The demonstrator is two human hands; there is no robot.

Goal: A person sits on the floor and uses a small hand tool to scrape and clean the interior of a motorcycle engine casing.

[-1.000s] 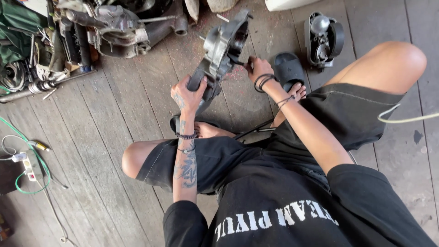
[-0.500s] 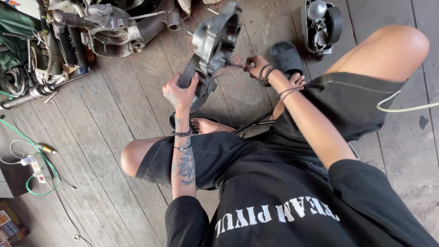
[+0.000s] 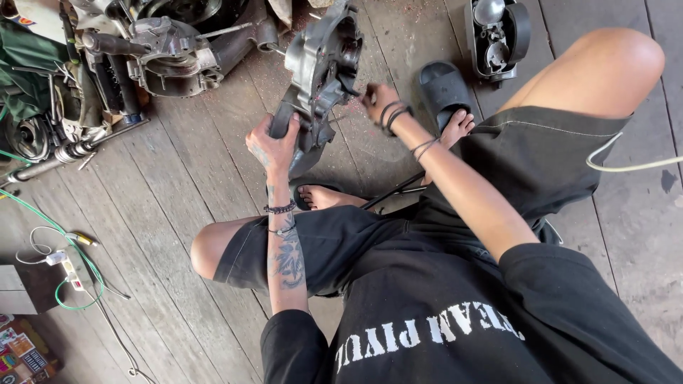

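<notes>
Gripping the engine casing (image 3: 320, 67) by its lower edge, left hand (image 3: 274, 141) clamped; right hand (image 3: 377, 99) pinching at its right rim, bare floor planks (image 3: 178, 178) lying open beside the left hand

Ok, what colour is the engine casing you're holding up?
Dull grey metal with dark grime; the casing shows best in the head view, gripped by the left hand.
</notes>
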